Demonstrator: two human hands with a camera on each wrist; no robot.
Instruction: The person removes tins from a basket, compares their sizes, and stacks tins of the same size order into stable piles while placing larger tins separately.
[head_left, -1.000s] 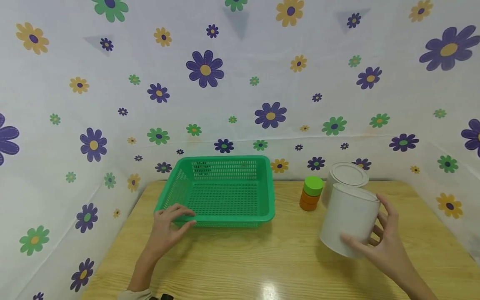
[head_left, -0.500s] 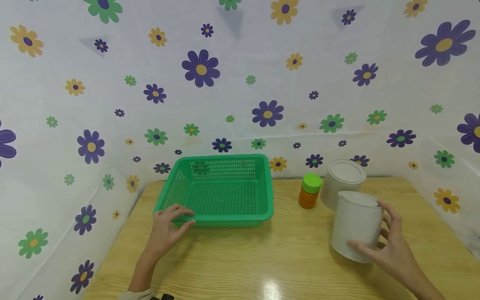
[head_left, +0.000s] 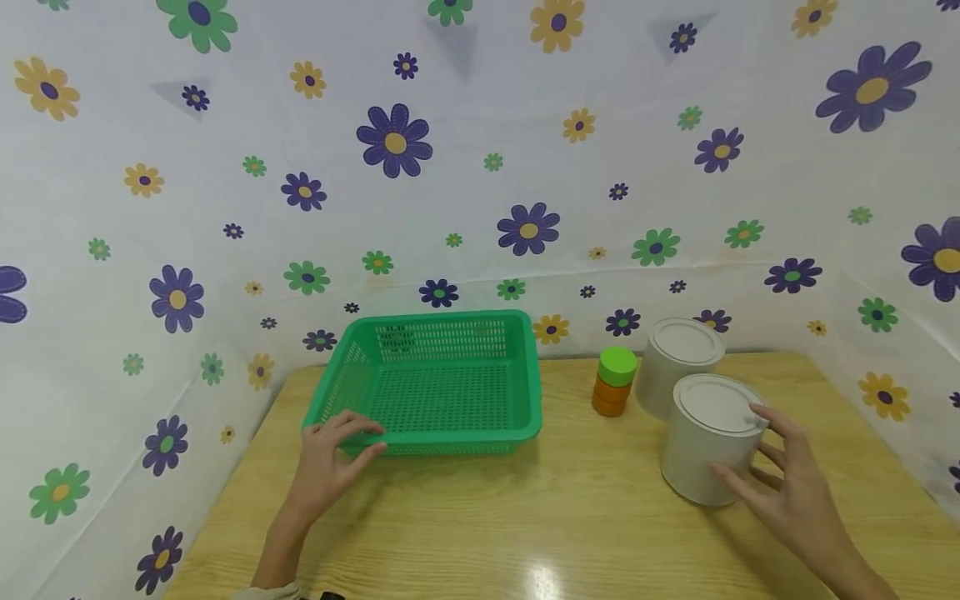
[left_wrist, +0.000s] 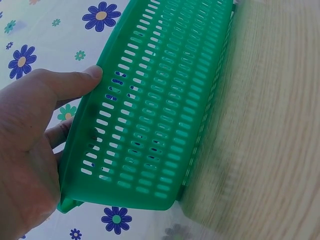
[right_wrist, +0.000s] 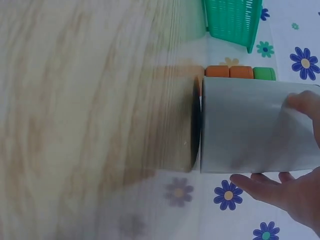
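Observation:
A green perforated basket [head_left: 442,319] sits on the wooden table [head_left: 525,517], left of centre. My left hand [head_left: 335,452] grips its near left corner, with the thumb on the outer wall [left_wrist: 165,100] and the fingers curled over the rim. A white lidded can [head_left: 708,437] stands upright on the table at the right. My right hand [head_left: 786,487] is beside it with its fingers spread and nearly straight. In the right wrist view, fingertips touch the can's side [right_wrist: 245,125].
A second white can [head_left: 678,358] stands just behind the first. To its left is a short stack of orange discs topped by a green one [head_left: 615,383]. Flowered cloth walls close in the table's back and both sides.
The right hand lowered the tilted white can onto the table in front of the other can, and its fingers have loosened and spread. The left hand stayed on the basket.

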